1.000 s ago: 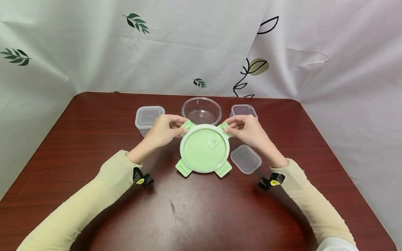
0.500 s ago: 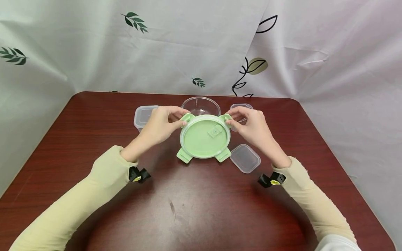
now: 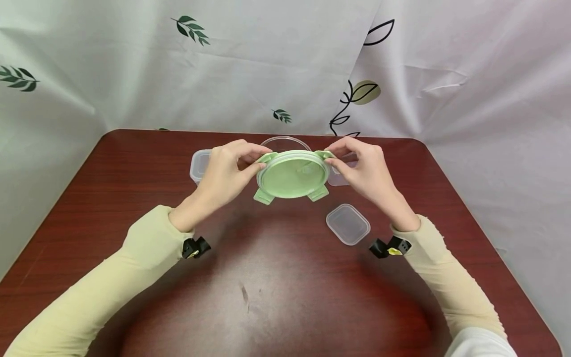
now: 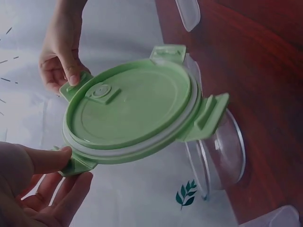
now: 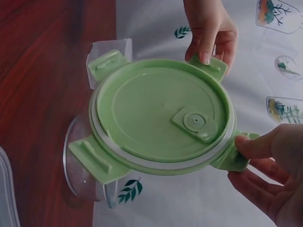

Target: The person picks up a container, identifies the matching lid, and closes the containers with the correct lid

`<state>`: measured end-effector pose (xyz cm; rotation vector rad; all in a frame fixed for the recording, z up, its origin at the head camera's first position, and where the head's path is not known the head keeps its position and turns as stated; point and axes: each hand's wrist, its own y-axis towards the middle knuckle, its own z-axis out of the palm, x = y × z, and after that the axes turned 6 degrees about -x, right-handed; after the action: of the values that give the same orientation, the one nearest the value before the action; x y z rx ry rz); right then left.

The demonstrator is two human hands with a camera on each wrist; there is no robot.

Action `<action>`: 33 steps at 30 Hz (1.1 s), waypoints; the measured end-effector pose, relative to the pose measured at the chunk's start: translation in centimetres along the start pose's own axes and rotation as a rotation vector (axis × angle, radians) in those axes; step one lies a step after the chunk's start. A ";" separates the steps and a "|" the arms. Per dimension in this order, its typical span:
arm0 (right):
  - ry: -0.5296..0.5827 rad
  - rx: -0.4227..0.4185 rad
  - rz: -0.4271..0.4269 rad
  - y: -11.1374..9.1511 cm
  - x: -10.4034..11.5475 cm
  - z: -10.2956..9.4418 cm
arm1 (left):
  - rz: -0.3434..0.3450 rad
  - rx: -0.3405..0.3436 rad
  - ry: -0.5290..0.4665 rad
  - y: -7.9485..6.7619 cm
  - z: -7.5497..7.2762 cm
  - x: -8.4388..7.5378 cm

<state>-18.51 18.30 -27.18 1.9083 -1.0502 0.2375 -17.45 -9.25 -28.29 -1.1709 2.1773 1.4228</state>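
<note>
A round green snap-on lid (image 3: 292, 179) with a white sealing ring and several side flaps is held in the air, tilted, its far edge raised. My left hand (image 3: 226, 171) pinches one flap between thumb and fingers. At the opposite side my right hand (image 3: 367, 171) pinches another flap the same way. Behind the lid stands a round clear glass bowl (image 3: 285, 139), mostly hidden in the head view. Both wrist views show more of the glass bowl (image 4: 229, 153), apart from the lid's raised edge.
On the dark red table (image 3: 285, 297), a clear rectangular container (image 3: 199, 166) stands partly behind my left hand. Another clear container (image 3: 337, 178) is partly covered by my right hand. A flat translucent lid (image 3: 348, 224) lies nearer on the right. A patterned white curtain (image 3: 250, 69) hangs behind.
Both hands have raised the green lid and carried it away from me toward the glass bowl. The lid has tilted more steeply and now covers most of the bowl from view.
</note>
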 end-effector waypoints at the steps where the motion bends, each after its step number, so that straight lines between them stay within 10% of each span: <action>1: 0.010 -0.004 -0.003 0.1 0.0 0.0 | 0.016 -0.009 -0.006 0.1 -0.1 -0.1; 22: 0.076 -0.048 -0.179 2.0 -1.3 0.6 | 0.227 -0.074 0.124 1.4 -0.1 1.2; 33: -0.055 -0.111 -0.439 2.1 -3.4 1.8 | 0.392 -0.080 0.220 1.6 0.8 3.0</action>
<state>-22.60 18.38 -28.67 1.9963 -0.6399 -0.1214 -20.72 -9.69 -29.54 -1.0032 2.6390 1.6092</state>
